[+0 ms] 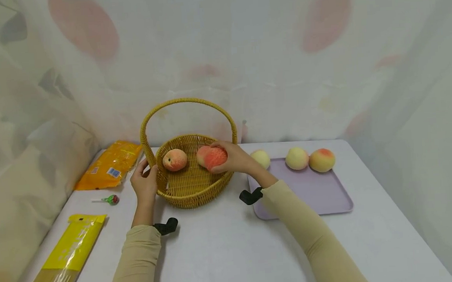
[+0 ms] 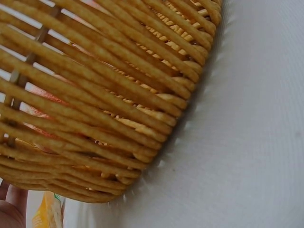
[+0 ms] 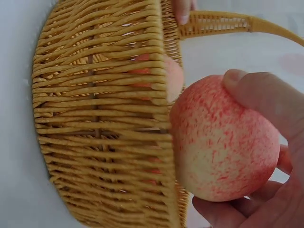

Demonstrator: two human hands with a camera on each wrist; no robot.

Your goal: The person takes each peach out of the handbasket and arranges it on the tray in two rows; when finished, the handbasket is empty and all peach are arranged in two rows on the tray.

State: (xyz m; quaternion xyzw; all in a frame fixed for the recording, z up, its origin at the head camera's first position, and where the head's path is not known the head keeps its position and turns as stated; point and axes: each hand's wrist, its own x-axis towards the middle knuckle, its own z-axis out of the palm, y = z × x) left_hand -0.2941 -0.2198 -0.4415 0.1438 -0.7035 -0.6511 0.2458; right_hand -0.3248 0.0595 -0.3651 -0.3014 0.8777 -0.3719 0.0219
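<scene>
A woven wicker basket (image 1: 192,190) with a tall arched handle (image 1: 186,101) stands mid-table. My left hand (image 1: 145,182) grips its left rim by the foot of the handle. My right hand (image 1: 232,158) holds a red-pink peach (image 1: 212,156) just over the basket's right side; the right wrist view shows that peach (image 3: 223,142) wrapped by thumb and fingers beside the basket wall (image 3: 104,137). Another peach (image 1: 175,159) lies inside the basket. The left wrist view is filled by basket weave (image 2: 104,104).
A lilac tray (image 1: 318,191) at right carries three pale peaches (image 1: 297,158). An orange snack bag (image 1: 111,164), a lollipop (image 1: 111,200) and a long yellow packet (image 1: 67,254) lie at left. A patterned curtain (image 1: 243,49) hangs behind and at both sides.
</scene>
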